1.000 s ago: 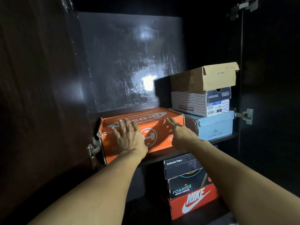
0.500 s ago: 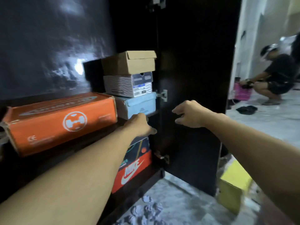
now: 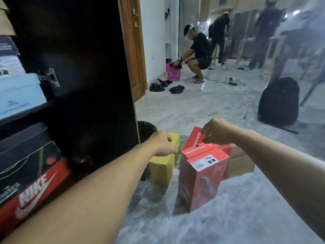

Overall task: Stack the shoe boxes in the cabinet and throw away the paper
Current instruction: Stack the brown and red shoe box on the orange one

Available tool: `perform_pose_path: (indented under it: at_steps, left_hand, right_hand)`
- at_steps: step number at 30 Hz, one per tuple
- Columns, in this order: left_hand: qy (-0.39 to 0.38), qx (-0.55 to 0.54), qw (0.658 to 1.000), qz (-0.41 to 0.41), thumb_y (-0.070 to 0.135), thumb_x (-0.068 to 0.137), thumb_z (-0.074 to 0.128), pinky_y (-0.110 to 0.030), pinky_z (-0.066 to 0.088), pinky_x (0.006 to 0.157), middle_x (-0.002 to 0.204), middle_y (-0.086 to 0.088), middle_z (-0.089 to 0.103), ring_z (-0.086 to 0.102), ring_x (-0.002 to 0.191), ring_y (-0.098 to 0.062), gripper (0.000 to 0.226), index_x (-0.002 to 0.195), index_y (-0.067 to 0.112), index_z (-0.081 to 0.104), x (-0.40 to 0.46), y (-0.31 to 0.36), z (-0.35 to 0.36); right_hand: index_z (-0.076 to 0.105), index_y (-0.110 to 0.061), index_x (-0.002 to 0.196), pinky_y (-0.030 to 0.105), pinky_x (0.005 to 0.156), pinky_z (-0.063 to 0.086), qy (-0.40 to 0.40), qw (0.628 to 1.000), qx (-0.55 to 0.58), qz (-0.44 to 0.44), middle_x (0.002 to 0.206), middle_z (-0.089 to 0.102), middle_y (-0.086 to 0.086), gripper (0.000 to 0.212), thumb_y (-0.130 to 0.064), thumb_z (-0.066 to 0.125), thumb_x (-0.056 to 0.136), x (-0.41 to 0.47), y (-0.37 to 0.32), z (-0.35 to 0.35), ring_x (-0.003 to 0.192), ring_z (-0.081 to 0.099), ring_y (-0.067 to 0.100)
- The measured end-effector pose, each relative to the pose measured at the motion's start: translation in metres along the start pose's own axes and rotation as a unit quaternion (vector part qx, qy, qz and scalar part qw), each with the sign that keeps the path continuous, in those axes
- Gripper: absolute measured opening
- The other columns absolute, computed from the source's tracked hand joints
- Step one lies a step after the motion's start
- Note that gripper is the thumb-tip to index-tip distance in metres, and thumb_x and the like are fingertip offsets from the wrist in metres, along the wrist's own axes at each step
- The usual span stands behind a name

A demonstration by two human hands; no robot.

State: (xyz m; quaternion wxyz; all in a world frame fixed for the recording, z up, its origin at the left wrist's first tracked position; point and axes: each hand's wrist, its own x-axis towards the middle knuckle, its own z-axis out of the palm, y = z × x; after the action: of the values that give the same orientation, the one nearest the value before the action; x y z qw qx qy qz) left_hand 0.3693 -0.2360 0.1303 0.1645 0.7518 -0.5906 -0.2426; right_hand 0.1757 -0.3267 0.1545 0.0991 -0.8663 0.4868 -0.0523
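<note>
A red Skechers shoe box (image 3: 202,180) stands on end on the marble floor, its lid flap raised. My right hand (image 3: 215,132) pinches the top of that flap. My left hand (image 3: 164,144) hovers just left of the box with curled fingers, above a yellow box (image 3: 162,169); whether it touches the flap's edge I cannot tell. A brown cardboard box (image 3: 241,162) sits behind the red one. At the left, the dark cabinet (image 3: 79,67) holds a red Nike box (image 3: 33,192), a black box (image 3: 26,155) and a light blue box (image 3: 19,94).
The open cabinet door (image 3: 98,81) stands between the shelves and the floor boxes. A dark bin (image 3: 146,129) sits behind the door's edge. A black backpack (image 3: 278,101) rests at the right. A crouching person (image 3: 197,53) works by a pink basket (image 3: 173,73); others stand beyond.
My view swung right from the shelf with the orange box to the floor. Both hands left the cabinet and came down to the red box; my right hand took its flap.
</note>
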Motion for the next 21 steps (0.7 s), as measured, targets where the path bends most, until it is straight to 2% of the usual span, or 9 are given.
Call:
perform_pose_path:
  at_steps: [1,2,4,5,8,11,14,18,21]
  left_hand:
    - [-0.005,-0.011,1.0,0.0,0.042,0.072,0.078,-0.027,0.033,0.067,0.095,-0.003,0.047,0.045,0.082,-0.02,0.031,0.077,0.03,0.05,0.009,0.007,0.015]
    - [-0.012,-0.017,1.0,0.0,0.042,0.073,0.078,-0.027,0.035,0.068,0.098,-0.006,0.051,0.049,0.087,-0.022,0.027,0.083,0.03,0.056,0.018,0.012,0.029]
    - [-0.022,-0.018,1.0,0.001,0.043,0.072,0.079,-0.027,0.04,0.078,0.116,-0.006,0.058,0.057,0.109,-0.025,0.053,0.117,0.019,0.061,0.031,0.023,0.055]
    - [-0.015,-0.023,1.0,0.004,0.044,0.071,0.08,-0.027,0.042,0.081,0.118,-0.004,0.06,0.057,0.112,-0.024,0.061,0.122,0.019,0.059,0.038,0.026,0.068]
    - [0.005,-0.038,0.999,0.012,0.052,0.059,0.083,-0.032,0.048,0.087,0.115,-0.003,0.059,0.057,0.112,-0.026,0.069,0.115,0.023,0.057,0.058,0.027,0.101]
    - [0.015,-0.03,0.999,-0.002,0.061,0.053,0.082,-0.042,0.036,0.107,0.142,-0.008,0.036,0.035,0.134,-0.03,0.099,0.137,0.028,0.041,0.072,0.023,0.127]
    - [0.022,0.012,1.0,-0.012,0.064,0.053,0.079,-0.053,0.026,0.113,0.157,-0.012,0.014,0.018,0.143,-0.035,0.113,0.148,0.034,0.025,0.084,0.015,0.144]
    - [0.053,0.06,0.997,-0.007,0.076,0.054,0.071,-0.059,0.003,0.116,0.162,-0.01,-0.003,-0.004,0.148,-0.033,0.119,0.151,0.032,0.017,0.095,0.011,0.149]
    - [0.032,0.122,0.992,0.032,0.08,0.048,0.071,-0.059,-0.001,0.115,0.162,-0.01,-0.004,-0.007,0.148,-0.031,0.134,0.153,0.027,0.006,0.106,0.016,0.15]
  right_hand:
    - [0.073,-0.015,0.111,0.036,0.093,0.051,-0.006,1.0,-0.007,0.011,0.11,0.073,0.006,0.033,-0.024,0.076,0.079,0.002,0.016,0.006,0.105,0.066,0.023]
    - [0.071,-0.014,0.113,0.036,0.094,0.05,-0.012,1.0,-0.012,0.023,0.113,0.072,0.006,0.035,-0.024,0.074,0.08,0.005,0.032,0.012,0.107,0.066,0.024]
    - [0.069,-0.015,0.119,0.037,0.097,0.049,-0.014,0.998,-0.013,0.053,0.12,0.069,0.006,0.038,-0.025,0.072,0.082,0.01,0.061,0.025,0.112,0.063,0.024]
    - [0.068,-0.017,0.12,0.036,0.097,0.049,-0.011,0.998,-0.01,0.069,0.121,0.068,0.006,0.039,-0.025,0.071,0.082,0.012,0.074,0.032,0.113,0.063,0.024]
    - [0.066,-0.018,0.123,0.035,0.098,0.049,-0.014,0.995,0.014,0.097,0.124,0.067,0.005,0.041,-0.026,0.071,0.083,0.019,0.105,0.055,0.112,0.063,0.023]
    - [0.065,-0.012,0.124,0.035,0.098,0.047,-0.01,0.993,0.051,0.108,0.126,0.065,0.008,0.043,-0.027,0.07,0.085,0.024,0.124,0.078,0.114,0.061,0.026]
    - [0.068,-0.008,0.116,0.038,0.093,0.047,-0.018,0.992,0.064,0.109,0.12,0.067,0.011,0.032,-0.025,0.061,0.09,0.024,0.132,0.093,0.11,0.06,0.031]
    - [0.07,-0.002,0.11,0.043,0.089,0.051,0.013,0.979,0.13,0.157,0.108,0.07,0.016,0.032,-0.022,0.048,0.098,0.028,0.148,0.105,0.099,0.064,0.035]
    - [0.07,-0.002,0.105,0.039,0.085,0.053,0.026,0.968,0.155,0.195,0.103,0.071,0.017,0.03,-0.02,0.049,0.095,0.035,0.166,0.115,0.098,0.064,0.035]
